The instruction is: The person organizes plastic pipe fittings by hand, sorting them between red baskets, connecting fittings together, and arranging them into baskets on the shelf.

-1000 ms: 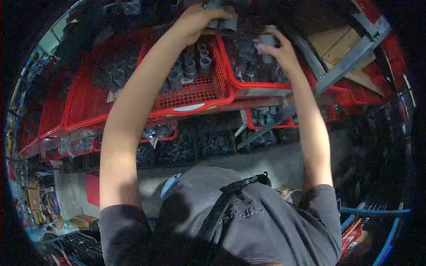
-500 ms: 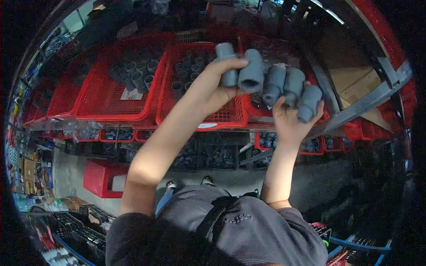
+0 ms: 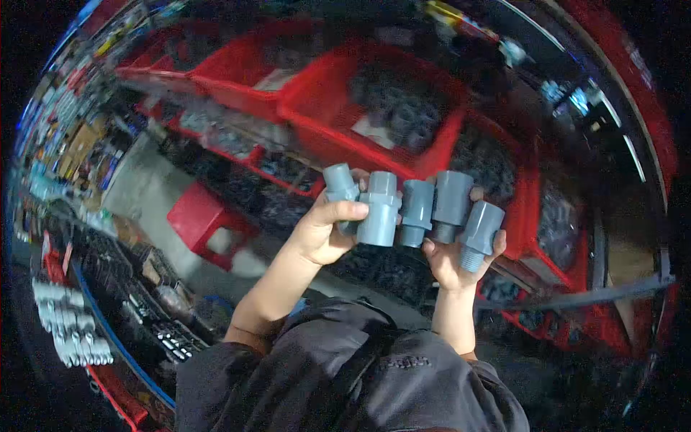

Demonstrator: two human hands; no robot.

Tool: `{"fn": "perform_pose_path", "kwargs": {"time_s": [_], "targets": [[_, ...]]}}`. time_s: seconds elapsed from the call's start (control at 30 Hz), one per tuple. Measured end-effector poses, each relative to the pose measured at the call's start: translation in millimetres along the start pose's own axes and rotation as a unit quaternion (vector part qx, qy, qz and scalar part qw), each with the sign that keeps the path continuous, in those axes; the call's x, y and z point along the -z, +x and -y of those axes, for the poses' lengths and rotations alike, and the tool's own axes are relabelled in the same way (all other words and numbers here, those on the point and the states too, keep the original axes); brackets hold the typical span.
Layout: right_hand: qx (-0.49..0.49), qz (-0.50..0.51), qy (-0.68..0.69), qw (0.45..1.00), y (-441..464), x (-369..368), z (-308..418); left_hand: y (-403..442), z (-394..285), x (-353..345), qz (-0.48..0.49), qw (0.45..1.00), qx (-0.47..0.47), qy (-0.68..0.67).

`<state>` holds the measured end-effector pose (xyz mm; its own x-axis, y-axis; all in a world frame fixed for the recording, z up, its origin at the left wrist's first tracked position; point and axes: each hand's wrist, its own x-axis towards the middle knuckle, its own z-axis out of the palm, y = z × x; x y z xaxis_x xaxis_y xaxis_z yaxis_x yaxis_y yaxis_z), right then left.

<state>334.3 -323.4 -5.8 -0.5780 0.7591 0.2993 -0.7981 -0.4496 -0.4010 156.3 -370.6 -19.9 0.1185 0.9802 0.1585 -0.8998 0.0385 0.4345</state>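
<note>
Two grey plastic pipe fittings are in my left hand [image 3: 318, 234], its thumb pressed across them. One is a smaller stepped coupling [image 3: 338, 180]; the other is a wider coupling [image 3: 376, 225] with a raised collar. My right hand [image 3: 453, 272] has its fingers around three grey threaded pipe adapters. Of these, a narrower adapter [image 3: 417, 205] is nearest the left hand, a wide adapter [image 3: 453, 196] stands in the middle, and a tilted adapter [image 3: 484, 225] sits at the right with its thread downward. Both hands are side by side in front of my body.
Red plastic crates [image 3: 324, 137] with grey fittings run along the shelf ahead, and lower bins sit beneath. A red stool [image 3: 196, 214] stands on the floor at left. Bundled grey fittings [image 3: 68, 324] lie at lower left. A metal rail [image 3: 590, 299] crosses at right.
Both hands have come down and closer to my body, still holding the fittings. The view has turned left, so the crates appear slanted and the stool is nearer the middle.
</note>
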Motion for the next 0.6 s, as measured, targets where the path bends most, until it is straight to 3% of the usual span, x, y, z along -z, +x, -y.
{"fn": "perform_pose_path", "kwargs": {"time_s": [0.1, 0.2, 0.27, 0.33, 0.6], "targets": [[-0.048, 0.051, -0.001, 0.998, 25, -15, -62, -46, -46, 25, -0.020, 0.999, -0.050, -0.002], [-0.116, 0.037, 0.039, 0.992, 39, -25, -117, -88, -81, 48, -0.048, 0.995, -0.084, 0.006], [-0.150, 0.021, 0.053, 0.987, 51, -37, -164, -119, -112, 64, -0.139, 0.982, -0.125, 0.037], [-0.192, 0.023, 0.054, 0.980, 63, -44, -202, -148, -137, 73, -0.159, 0.975, -0.152, 0.037], [-0.233, 0.054, 0.019, 0.971, 99, -54, -273, -181, -194, 98, -0.198, 0.958, -0.207, -0.015]]}}
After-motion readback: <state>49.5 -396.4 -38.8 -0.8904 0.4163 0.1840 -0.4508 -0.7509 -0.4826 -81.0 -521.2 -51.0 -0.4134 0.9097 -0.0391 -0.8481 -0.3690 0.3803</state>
